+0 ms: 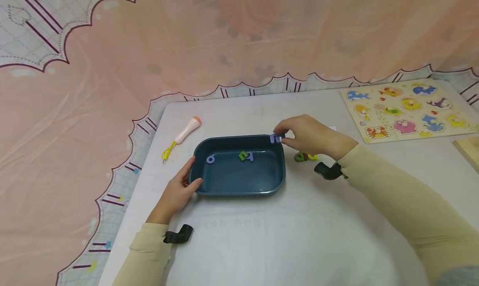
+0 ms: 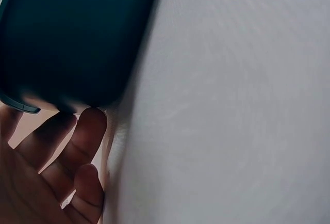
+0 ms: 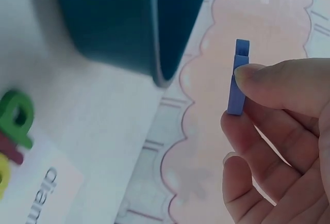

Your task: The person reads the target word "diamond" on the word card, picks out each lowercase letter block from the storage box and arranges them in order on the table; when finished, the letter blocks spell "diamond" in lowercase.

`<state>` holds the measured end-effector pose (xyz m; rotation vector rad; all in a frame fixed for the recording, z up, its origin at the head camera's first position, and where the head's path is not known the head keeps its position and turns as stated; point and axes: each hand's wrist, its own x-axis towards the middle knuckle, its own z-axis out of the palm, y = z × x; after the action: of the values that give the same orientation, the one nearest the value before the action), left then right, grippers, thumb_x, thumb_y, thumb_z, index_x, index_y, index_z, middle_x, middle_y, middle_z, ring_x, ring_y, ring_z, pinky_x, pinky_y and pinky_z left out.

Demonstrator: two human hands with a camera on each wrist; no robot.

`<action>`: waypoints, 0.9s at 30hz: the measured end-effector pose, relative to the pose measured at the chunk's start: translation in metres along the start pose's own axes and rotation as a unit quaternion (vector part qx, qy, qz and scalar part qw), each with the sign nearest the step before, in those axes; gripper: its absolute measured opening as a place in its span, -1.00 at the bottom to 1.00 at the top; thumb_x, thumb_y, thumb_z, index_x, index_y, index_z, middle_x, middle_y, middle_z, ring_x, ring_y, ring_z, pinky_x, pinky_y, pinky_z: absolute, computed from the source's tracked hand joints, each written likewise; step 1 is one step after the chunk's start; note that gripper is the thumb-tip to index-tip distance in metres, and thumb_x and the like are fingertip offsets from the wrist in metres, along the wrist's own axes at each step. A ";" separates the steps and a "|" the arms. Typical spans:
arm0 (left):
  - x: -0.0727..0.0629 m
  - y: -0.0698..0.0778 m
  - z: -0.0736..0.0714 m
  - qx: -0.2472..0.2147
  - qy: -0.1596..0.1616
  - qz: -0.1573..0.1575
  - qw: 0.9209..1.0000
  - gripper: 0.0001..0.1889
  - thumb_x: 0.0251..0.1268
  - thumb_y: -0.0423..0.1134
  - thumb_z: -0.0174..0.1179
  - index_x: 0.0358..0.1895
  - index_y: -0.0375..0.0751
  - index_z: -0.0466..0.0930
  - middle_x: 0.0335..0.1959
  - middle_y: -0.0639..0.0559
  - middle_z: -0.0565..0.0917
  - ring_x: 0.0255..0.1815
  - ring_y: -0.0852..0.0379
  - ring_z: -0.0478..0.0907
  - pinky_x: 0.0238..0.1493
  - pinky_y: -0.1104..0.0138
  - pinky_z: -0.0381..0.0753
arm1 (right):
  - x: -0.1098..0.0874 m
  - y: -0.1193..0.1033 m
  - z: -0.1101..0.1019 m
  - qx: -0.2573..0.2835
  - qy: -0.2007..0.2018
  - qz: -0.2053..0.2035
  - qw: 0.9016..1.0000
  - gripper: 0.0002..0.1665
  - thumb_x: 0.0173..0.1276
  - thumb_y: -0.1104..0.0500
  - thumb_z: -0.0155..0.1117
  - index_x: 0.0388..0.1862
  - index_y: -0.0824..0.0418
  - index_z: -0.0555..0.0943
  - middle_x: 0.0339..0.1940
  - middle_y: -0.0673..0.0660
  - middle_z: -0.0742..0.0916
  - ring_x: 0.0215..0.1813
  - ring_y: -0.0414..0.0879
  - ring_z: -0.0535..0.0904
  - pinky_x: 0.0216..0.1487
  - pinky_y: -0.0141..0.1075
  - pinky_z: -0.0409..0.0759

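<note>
In the head view a dark teal tray point(image 1: 239, 186) stands on the white table. My left hand point(image 1: 177, 190) grips its left end, thumb over the rim; in the left wrist view the left fingers point(image 2: 90, 136) rest against the outer wall. My right hand point(image 1: 308, 136) pinches a small purple toy letter point(image 1: 276, 138) between thumb and fingertips above the tray's far right corner. The right wrist view shows this letter point(image 3: 238, 79) edge-on. Inside the tray lie a purple ring-shaped letter point(image 1: 211, 159), a green letter point(image 1: 243, 156) and another purple letter point(image 1: 250, 156).
Right of the tray lie a green letter point(image 1: 299, 156), a dark red one and a yellow one point(image 1: 312, 157), near a printed card point(image 3: 54, 188). A pink-and-yellow pen-like thing point(image 1: 188, 130) lies at left. An animal puzzle board point(image 1: 393, 115) is at back right, a wooden edge point(image 1: 469, 151) beyond.
</note>
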<state>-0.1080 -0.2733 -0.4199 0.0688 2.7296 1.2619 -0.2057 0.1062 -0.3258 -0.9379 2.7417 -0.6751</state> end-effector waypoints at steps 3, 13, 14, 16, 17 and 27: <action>-0.001 0.000 0.000 0.000 0.000 0.000 1.000 -0.23 0.47 -0.13 0.17 0.63 0.02 0.00 0.57 -0.18 0.16 0.37 -0.21 0.40 0.33 -0.06 0.35 | -0.009 0.009 -0.001 0.002 0.009 0.007 1.000 -0.64 0.39 0.25 0.35 0.15 0.27 0.64 0.02 0.14 0.74 0.09 0.05 0.63 0.17 -0.02 0.57; -0.001 0.001 0.000 -0.001 -0.002 -0.004 1.000 -0.23 0.47 -0.12 0.17 0.63 0.03 0.00 0.57 -0.17 0.16 0.36 -0.20 0.41 0.33 -0.06 0.35 | -0.036 0.033 -0.006 0.016 0.027 0.040 0.999 -0.64 0.38 0.27 0.33 0.14 0.30 0.64 0.00 0.20 0.73 0.05 0.10 0.63 0.11 0.02 0.59; -0.001 0.001 -0.001 0.000 -0.003 -0.004 1.000 -0.23 0.47 -0.12 0.17 0.63 0.03 0.00 0.57 -0.18 0.16 0.37 -0.20 0.41 0.33 -0.07 0.35 | -0.038 0.035 -0.006 0.017 0.028 0.045 0.998 -0.63 0.38 0.27 0.33 0.15 0.30 0.63 0.01 0.21 0.73 0.06 0.11 0.63 0.12 0.04 0.58; -0.001 0.002 -0.001 0.001 -0.003 -0.006 1.000 -0.23 0.47 -0.12 0.17 0.63 0.04 -0.01 0.57 -0.17 0.15 0.37 -0.20 0.40 0.33 -0.07 0.35 | -0.041 0.040 -0.008 0.017 0.035 0.057 0.998 -0.63 0.37 0.27 0.33 0.15 0.29 0.63 0.03 0.22 0.73 0.07 0.14 0.62 0.12 0.06 0.57; -0.001 0.002 -0.001 0.002 -0.003 -0.006 1.000 -0.23 0.47 -0.12 0.16 0.63 0.04 -0.01 0.57 -0.17 0.15 0.37 -0.20 0.40 0.34 -0.07 0.34 | -0.043 0.042 -0.009 0.018 0.036 0.063 0.997 -0.62 0.38 0.27 0.33 0.16 0.29 0.63 0.03 0.24 0.73 0.07 0.15 0.62 0.12 0.08 0.57; -0.001 0.002 -0.001 -0.001 -0.004 -0.009 1.000 -0.23 0.47 -0.14 0.16 0.63 0.04 -0.01 0.57 -0.17 0.15 0.39 -0.20 0.38 0.34 -0.06 0.33 | -0.058 0.056 -0.014 0.022 0.036 0.102 0.994 -0.61 0.38 0.25 0.33 0.18 0.28 0.63 0.06 0.26 0.71 0.08 0.17 0.59 0.11 0.12 0.55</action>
<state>-0.1067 -0.2725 -0.4177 0.0490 2.7171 1.2560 -0.1947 0.1862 -0.3394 -0.6247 2.8197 -0.7422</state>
